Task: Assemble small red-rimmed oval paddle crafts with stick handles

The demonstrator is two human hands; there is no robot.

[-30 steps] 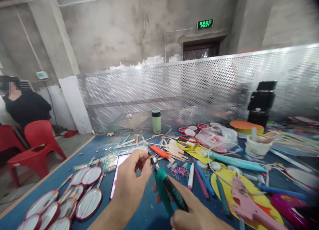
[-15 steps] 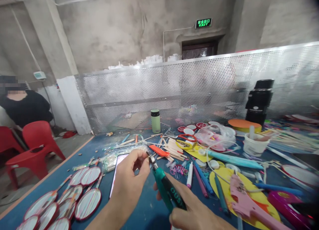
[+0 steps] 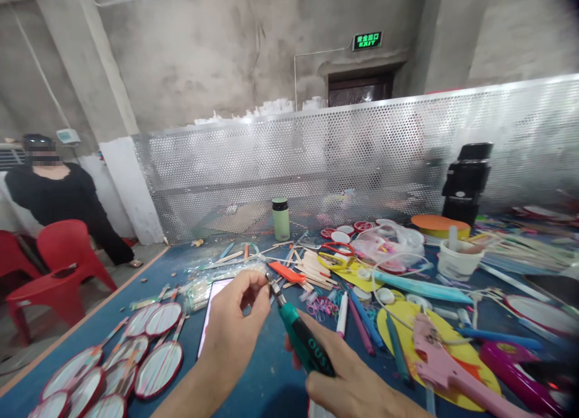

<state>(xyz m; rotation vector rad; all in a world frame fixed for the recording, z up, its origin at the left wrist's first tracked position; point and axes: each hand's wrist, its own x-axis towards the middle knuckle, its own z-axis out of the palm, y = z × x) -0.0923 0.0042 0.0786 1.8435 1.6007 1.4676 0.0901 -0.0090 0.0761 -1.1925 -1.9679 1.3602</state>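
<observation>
My right hand (image 3: 346,367) is wrapped round the green-and-black handles of a pair of pliers (image 3: 304,338). Their metal jaws point up and away, right at the fingertips of my left hand (image 3: 235,315). Thumb and forefinger of that left hand are pinched together beside the jaws; what they hold is too small to make out. Just beyond the jaws lies an orange-handled cutter (image 3: 287,272). A lit phone (image 3: 208,315) is partly hidden behind my left hand.
Several red-rimmed discs with sticks (image 3: 159,370) lie at left. Wooden sticks (image 3: 314,267), pens (image 3: 360,324), a pink glue gun (image 3: 441,361) and a white cup (image 3: 459,261) crowd the right. A green bottle (image 3: 281,220) stands behind. A person (image 3: 58,192) is beyond the red chairs (image 3: 66,255).
The pliers' handles have come closer together in my right hand. My left hand stays pinched at the jaws. The person at far left has moved rightward, with a leg now showing.
</observation>
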